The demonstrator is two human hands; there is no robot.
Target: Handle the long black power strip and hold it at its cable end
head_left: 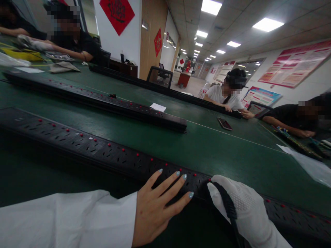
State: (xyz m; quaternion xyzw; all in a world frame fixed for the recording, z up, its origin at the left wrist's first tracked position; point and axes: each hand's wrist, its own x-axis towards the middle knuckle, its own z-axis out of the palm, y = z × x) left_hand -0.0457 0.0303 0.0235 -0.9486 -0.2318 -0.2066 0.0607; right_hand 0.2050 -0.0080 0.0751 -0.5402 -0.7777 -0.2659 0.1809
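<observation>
A long black socket strip [111, 155] with red round parts along it crosses the near side of the green table. My left hand [161, 203], ungloved and with light blue nails, lies on the strip with its fingers spread. To its right my right hand [240, 206], in a white glove, is wrapped round a black cable [229, 205]. The glove's fingertips are at the strip's top face, beside a red part. What the cable's upper end joins is hidden by the glove.
A second black strip [103, 103] lies farther back with a paper slip [158, 107] beside it. A third long strip [155, 88] runs along the far edge. A phone [224, 124] and clear plastic [307, 165] lie rightward. Several people sit around the table.
</observation>
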